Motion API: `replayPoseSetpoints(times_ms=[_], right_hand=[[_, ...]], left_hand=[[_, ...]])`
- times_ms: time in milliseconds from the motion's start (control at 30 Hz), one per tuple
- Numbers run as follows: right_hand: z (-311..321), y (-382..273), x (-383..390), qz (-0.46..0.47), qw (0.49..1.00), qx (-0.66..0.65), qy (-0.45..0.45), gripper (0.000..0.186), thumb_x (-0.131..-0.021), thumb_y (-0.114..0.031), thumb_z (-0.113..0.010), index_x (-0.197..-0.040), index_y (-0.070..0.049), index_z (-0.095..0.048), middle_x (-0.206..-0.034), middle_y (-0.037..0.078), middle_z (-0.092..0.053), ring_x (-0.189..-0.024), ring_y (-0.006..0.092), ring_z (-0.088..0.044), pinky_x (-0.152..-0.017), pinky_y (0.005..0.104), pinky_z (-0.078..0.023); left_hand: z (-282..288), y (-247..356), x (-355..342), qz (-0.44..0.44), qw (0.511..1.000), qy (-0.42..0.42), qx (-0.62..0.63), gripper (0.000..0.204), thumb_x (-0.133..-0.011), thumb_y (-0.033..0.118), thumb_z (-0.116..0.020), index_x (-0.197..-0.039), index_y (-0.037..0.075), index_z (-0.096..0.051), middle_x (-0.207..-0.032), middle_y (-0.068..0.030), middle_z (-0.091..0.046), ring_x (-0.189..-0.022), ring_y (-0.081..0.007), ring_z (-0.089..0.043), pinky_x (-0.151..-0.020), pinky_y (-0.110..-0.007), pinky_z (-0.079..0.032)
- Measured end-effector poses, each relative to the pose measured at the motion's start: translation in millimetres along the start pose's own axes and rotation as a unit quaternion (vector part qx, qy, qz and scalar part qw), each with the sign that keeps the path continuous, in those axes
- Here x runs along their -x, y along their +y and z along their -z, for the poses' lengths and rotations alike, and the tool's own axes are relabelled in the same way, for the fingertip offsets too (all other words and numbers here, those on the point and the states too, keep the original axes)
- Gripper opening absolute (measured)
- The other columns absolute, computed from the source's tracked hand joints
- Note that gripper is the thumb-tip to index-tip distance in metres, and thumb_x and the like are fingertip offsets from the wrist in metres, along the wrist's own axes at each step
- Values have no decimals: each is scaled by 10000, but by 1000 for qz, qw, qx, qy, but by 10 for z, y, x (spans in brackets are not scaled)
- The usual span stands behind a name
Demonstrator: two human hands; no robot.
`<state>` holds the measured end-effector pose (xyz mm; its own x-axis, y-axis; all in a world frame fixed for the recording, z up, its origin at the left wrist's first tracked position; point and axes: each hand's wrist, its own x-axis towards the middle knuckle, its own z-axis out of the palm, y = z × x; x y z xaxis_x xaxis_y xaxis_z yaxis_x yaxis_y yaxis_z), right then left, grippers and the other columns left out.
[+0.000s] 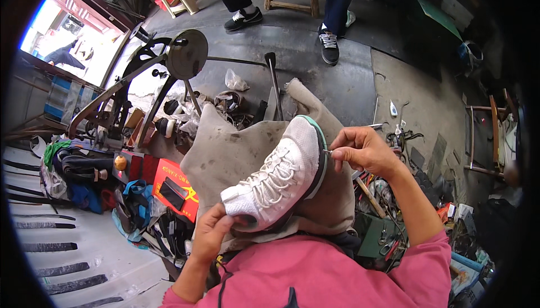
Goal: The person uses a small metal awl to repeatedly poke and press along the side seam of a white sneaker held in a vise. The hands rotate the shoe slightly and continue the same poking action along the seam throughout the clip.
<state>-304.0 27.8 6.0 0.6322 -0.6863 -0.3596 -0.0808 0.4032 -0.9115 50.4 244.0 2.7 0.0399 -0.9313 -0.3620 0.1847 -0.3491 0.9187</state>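
Note:
A white lace-up sneaker [274, 176] with a dark sole and a green strip at the toe rests on its side over my lap, on a stained grey-brown cloth [225, 145]. My left hand [211, 232] is closed on the heel collar. Beside the toe end of the sole, my right hand [367, 149] is closed in a pinch. Between its thumb and forefinger a thin, needle-like metal piece [328, 151] points at the sole's edge. Whether its tip enters the sole is too small to tell.
A hand-cranked shoe-sewing machine with a round wheel [187, 54] stands ahead on the left. To the left, a dark flat case [173, 192] lies on a red box [191, 208]. Tools, including a wooden handle [369, 196], crowd my right side. Another person's shoes [329, 46] are ahead.

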Motion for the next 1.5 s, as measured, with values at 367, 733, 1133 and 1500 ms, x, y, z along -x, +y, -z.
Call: replayPoseSetpoints(times_ms=[367,733,1133,1500], right_hand=[[167,85,-54,0,999,1,-37,154,-965,-136,-806,-1020,-8,-739,-813,58,-762,-742,113,-716,-620,241,-466],[271,-186,135,-26,995,92,41,153,-877,-33,-825,-916,74,-723,-770,113,-744,-680,188,-739,-620,302,-582],[78,-352,188,-6,976,217,33,66,-975,-16,-745,-1011,36,-728,-803,68,-752,-672,107,-688,-606,240,-531],[-72,-466,83,-77,988,122,59,173,-956,-89,-792,-863,-39,-654,-722,54,-698,-566,112,-651,-501,235,-483]], left_hand=[[-327,-594,-1020,-121,890,-286,-334,462,-1048,90,-513,-1504,27,-555,-1509,-122,-583,-1431,-257,-519,-1209,-360,-368],[-1030,-556,-1392,-157,913,-271,-261,516,-1165,268,-409,-1635,54,-401,-1676,-126,-413,-1559,-216,-370,-1285,-298,-239],[-1093,-614,-1401,-208,910,-234,-270,522,-1162,270,-405,-1640,61,-389,-1684,-123,-401,-1563,-217,-362,-1290,-312,-237],[-1076,-632,-1384,-213,915,-221,-263,528,-1159,271,-401,-1645,67,-378,-1692,-121,-390,-1566,-219,-356,-1295,-326,-234]])
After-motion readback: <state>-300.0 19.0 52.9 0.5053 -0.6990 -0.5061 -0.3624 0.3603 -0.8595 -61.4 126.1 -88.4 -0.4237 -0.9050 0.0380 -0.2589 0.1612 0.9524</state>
